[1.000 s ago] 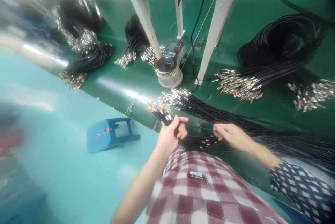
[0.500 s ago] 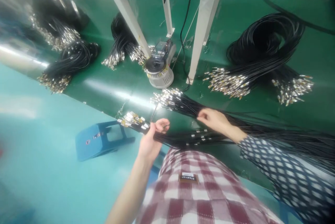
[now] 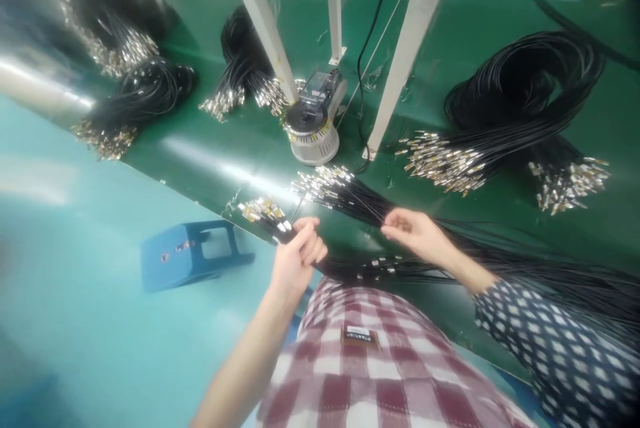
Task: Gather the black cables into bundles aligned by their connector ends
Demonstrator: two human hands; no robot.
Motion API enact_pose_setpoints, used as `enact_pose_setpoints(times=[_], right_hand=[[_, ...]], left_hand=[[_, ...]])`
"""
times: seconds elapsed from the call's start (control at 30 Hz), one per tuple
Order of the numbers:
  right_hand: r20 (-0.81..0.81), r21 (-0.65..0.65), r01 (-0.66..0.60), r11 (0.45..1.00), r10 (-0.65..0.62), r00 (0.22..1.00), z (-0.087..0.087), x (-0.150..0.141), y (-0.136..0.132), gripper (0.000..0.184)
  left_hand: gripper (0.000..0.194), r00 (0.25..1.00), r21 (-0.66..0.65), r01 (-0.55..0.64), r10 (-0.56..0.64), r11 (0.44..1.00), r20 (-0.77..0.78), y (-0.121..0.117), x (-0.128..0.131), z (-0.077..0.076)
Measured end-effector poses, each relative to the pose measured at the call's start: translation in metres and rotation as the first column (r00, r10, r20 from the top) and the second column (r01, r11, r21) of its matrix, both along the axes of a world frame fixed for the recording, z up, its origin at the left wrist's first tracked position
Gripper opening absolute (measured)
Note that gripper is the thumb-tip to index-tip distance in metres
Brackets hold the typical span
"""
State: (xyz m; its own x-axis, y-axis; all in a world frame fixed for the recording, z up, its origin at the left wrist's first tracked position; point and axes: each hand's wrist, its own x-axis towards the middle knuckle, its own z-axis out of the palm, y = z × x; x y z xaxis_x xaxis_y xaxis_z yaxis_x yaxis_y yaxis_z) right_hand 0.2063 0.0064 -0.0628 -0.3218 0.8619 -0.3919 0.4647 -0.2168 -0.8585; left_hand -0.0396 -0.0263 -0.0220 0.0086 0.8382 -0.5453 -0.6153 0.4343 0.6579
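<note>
held cables (image 3: 270,215) partly hidden by left hand (image 3: 301,253), upper-left bundle (image 3: 107,18) blurred, sleeve (image 3: 555,341) cropped

Left hand (image 3: 299,253) curled closed; right hand (image 3: 413,231) in pinch, well apart, right forearm (image 3: 467,269) slanting inward.

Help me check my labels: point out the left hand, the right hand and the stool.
Left hand (image 3: 296,260): head view, just below the thumb.
Right hand (image 3: 416,232): head view, on the back of the hand.
Stool (image 3: 173,263): head view, on its solid, marked panel.
</note>
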Motion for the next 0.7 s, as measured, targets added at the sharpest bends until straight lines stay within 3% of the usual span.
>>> enact_pose_setpoints(times=[0.07, 0.17, 0.33, 0.47, 0.63, 0.7], right_hand=[[-0.088, -0.004, 0.044, 0.999, -0.044, 0.995, 0.009, 0.002, -0.019, 0.029], [-0.060, 0.027, 0.035, 0.999, -0.033, 0.998, 0.016, 0.001, -0.041, 0.028], [-0.016, 0.139, -0.035, 0.990, 0.038, 0.999, 0.014, 0.005, -0.056, 0.026], [0.059, 0.231, -0.133, 0.964, 0.123, 0.991, 0.024, -0.001, -0.046, 0.022], [0.064, 0.425, -0.082, 0.902, 0.060, 0.996, 0.061, -0.060, -0.011, 0.021], [0.095, 0.474, -0.122, 0.872, 0.088, 0.992, 0.064, -0.076, -0.005, 0.025]], left_hand=[[0.019, 1.000, 0.000, 0.006, -0.006, 1.000, -0.026, 0.007, 0.006, 0.007], [0.029, 0.998, 0.032, 0.041, -0.040, 0.999, -0.051, 0.017, 0.014, 0.018], [0.023, 0.993, 0.039, 0.081, -0.078, 0.996, -0.087, 0.024, 0.016, 0.022], [0.022, 0.991, 0.010, 0.057, -0.055, 0.998, -0.125, 0.020, 0.018, 0.022], [0.019, 0.986, 0.030, 0.032, -0.027, 0.999, -0.167, 0.014, 0.025, 0.031], [0.018, 0.986, 0.044, 0.016, -0.009, 0.999, -0.167, 0.014, 0.024, 0.033]])
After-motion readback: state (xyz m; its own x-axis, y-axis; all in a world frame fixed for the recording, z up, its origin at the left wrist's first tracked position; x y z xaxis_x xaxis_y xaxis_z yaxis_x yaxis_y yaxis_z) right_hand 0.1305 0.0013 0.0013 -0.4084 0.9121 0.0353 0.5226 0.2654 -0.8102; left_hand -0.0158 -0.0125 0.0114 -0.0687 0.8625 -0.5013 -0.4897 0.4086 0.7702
